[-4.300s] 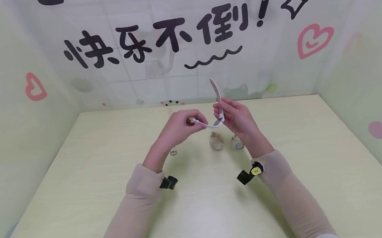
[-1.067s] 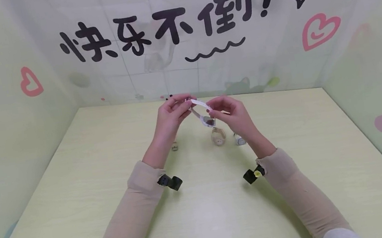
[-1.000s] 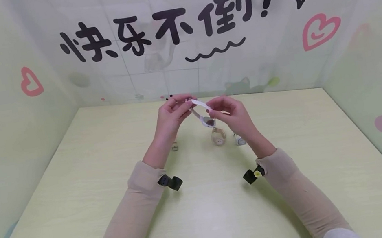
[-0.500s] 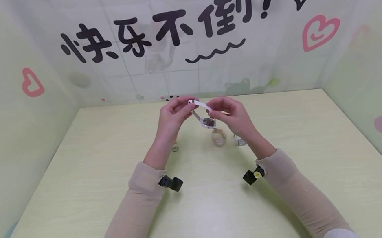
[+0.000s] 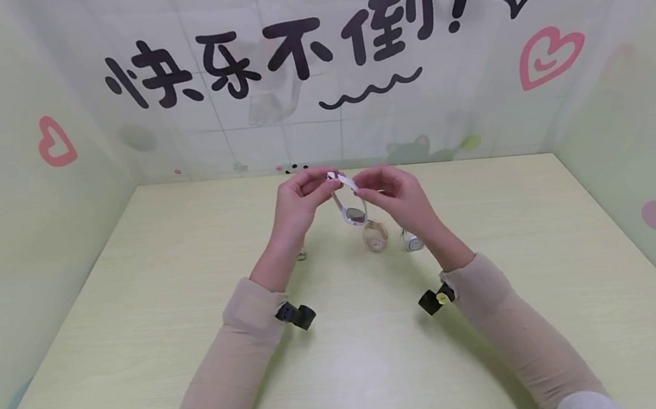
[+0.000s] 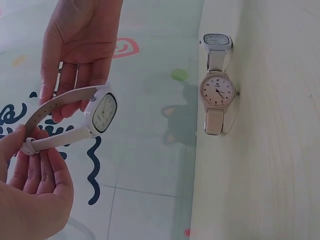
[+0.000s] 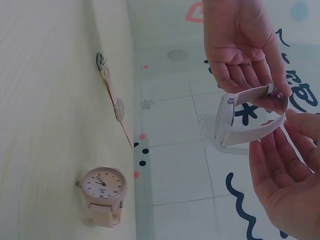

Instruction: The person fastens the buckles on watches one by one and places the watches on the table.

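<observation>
The left hand (image 5: 298, 209) had thumb and fingertips pinching the end of a white wristwatch (image 6: 94, 116) with a rounded-square case, at the part of the strap that carried a keeper loop. The right hand (image 5: 396, 194), just beside it, pinched the other half of the strap, its fingertips near the left hand's. Held in the air between both hands, the watch was bent into a loop with its case hanging below the fingers; pinching only the strap seemed to leave the case hanging free and bring the two halves together at fingertip level. Whether the buckle was fastened could not be told. Beneath the hands, a rose-beige wristwatch with a round, numbered dial (image 6: 217, 91) stood on the pale wood-grain table (image 5: 353, 370), its looped strap probably what propped the dial up. Just to its right, below the right hand, stood a second white wristwatch with a rounded-square dial (image 6: 216, 42), seemingly supported the same way. Below the left wrist lay a slim beige strap-like item with a dark metal loop (image 7: 111, 90), mostly hidden from the head view. Farther out, beyond both hands, a white printed backdrop (image 5: 167, 151) with black lettering rose behind the table.
</observation>
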Demonstrator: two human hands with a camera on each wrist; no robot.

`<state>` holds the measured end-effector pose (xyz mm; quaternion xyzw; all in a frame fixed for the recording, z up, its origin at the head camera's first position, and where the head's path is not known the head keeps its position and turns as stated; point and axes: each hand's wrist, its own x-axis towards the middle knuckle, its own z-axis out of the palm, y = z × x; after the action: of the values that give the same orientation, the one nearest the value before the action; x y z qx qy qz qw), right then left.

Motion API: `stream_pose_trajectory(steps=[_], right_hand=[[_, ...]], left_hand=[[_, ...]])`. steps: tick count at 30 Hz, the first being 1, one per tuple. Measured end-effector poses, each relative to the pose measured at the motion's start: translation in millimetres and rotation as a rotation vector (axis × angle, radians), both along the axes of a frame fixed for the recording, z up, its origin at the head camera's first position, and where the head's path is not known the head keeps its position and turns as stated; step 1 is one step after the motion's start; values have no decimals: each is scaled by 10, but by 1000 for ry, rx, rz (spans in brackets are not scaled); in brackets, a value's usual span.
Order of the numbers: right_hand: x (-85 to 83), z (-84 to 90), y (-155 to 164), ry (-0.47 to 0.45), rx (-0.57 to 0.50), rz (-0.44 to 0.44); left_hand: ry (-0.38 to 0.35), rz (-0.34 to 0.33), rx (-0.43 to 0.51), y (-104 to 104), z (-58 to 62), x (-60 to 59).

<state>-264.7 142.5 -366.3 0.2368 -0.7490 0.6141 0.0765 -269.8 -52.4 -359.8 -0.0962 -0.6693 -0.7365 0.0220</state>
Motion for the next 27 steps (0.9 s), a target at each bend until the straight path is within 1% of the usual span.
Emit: stream_pose_trajectory(steps=[4, 7, 11, 13, 16, 22, 27], right_hand=[[6, 124, -16, 33, 85, -56], [2, 212, -39, 81, 148, -89], [-5, 299, -81, 158, 230, -100], [0, 329, -106, 190, 272, -104], [8, 357, -140, 231, 347, -136], [32, 372, -177, 250, 483, -226], [48, 378, -195, 249, 573, -271]], left_hand=[[54, 15, -52, 29, -13, -9], [91, 25, -86, 51, -23, -12], [130, 36, -135, 81, -32, -2], [150, 49, -177, 92, -34, 10], [184, 74, -248, 110, -34, 26], [236, 111, -353, 148, -29, 60], [245, 138, -416, 176, -58, 66]])
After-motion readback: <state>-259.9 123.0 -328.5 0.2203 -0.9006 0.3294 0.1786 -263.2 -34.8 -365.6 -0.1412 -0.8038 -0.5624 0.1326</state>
